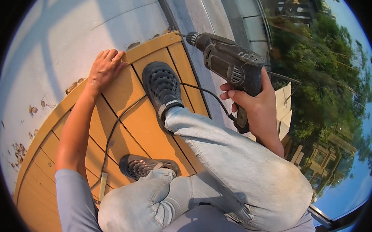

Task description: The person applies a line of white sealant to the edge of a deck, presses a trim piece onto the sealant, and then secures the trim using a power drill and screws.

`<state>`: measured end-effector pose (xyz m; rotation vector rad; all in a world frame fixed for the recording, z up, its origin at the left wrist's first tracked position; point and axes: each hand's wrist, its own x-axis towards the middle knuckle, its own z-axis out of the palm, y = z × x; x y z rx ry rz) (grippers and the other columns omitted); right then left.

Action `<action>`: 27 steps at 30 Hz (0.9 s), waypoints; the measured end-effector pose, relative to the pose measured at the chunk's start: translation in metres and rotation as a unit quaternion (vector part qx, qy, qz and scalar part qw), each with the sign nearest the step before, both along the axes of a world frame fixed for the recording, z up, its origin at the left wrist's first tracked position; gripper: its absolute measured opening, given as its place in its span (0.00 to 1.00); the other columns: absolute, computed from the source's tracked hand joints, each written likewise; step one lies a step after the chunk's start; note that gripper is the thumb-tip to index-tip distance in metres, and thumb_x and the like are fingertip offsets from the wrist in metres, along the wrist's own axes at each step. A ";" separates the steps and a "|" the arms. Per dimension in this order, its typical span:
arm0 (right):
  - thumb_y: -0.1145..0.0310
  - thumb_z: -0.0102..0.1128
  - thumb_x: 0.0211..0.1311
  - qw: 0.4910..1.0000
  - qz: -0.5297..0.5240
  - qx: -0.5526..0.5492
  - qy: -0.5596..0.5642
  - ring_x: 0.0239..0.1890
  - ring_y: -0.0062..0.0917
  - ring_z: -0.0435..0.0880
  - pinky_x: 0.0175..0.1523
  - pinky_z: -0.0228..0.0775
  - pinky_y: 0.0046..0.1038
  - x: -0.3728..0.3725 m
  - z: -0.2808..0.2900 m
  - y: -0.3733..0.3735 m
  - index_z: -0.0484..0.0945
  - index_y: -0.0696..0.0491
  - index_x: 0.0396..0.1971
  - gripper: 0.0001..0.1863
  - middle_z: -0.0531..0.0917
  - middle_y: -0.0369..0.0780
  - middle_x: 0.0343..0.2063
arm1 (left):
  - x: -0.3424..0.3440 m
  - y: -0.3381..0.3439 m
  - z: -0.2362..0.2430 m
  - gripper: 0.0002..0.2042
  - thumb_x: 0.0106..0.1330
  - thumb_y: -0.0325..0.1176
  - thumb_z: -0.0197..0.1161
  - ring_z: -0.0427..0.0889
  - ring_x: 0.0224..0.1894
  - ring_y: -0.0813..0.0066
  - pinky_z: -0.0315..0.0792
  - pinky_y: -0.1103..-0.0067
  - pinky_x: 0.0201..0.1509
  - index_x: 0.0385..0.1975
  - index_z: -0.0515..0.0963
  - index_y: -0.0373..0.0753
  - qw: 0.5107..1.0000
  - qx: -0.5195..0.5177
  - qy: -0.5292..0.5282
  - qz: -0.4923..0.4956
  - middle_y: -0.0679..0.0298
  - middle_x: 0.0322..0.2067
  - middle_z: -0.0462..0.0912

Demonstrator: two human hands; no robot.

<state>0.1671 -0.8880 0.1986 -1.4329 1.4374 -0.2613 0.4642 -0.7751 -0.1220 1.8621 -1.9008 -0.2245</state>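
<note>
A dark, worn power drill (234,62) is gripped by its handle in my right hand (259,106). It points left, and its thin bit meets the outer corner of a yellow-brown slatted wooden panel (124,96); whether the bit is inside the wood I cannot tell. My left hand (106,69) is closed over the panel's curved edge strip, left of that corner, with the fingertips partly hidden. A black cord (115,125) runs from the drill's handle, passes behind my shoe and crosses the slats.
My feet in dark perforated clogs (164,86) stand on the slats, with my jeans (234,155) in front. Dry leaves (20,152) lie on the pale floor (82,24) along the curved edge. At right, a glass pane (320,93) reflects trees and sky.
</note>
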 end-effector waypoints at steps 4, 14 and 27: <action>0.81 0.61 0.58 1.000 -0.013 0.008 -0.002 0.36 0.24 0.88 0.29 0.74 0.22 -0.010 -0.004 0.003 0.67 0.57 0.62 0.30 0.87 0.44 0.39 | -0.005 0.011 -0.005 0.17 0.69 0.35 0.65 0.77 0.52 0.59 0.71 0.67 0.60 0.56 0.77 0.40 1.000 -0.003 -0.005 0.023 0.59 0.48 0.79; 0.81 0.60 0.57 1.000 0.002 0.009 -0.009 0.36 0.25 0.88 0.30 0.73 0.23 0.003 -0.013 0.007 0.70 0.57 0.59 0.27 0.87 0.45 0.38 | -0.036 0.128 -0.010 0.33 0.71 0.43 0.62 0.53 0.80 0.62 0.51 0.65 0.82 0.74 0.64 0.37 0.985 0.085 -0.029 0.150 0.61 0.78 0.58; 0.77 0.63 0.54 0.997 0.074 -0.029 0.021 0.34 0.25 0.87 0.31 0.71 0.23 0.044 -0.010 0.031 0.72 0.55 0.60 0.30 0.87 0.43 0.37 | -0.019 0.232 -0.007 0.34 0.72 0.50 0.61 0.64 0.75 0.51 0.54 0.60 0.80 0.69 0.68 0.29 0.906 0.041 -0.047 0.419 0.46 0.72 0.66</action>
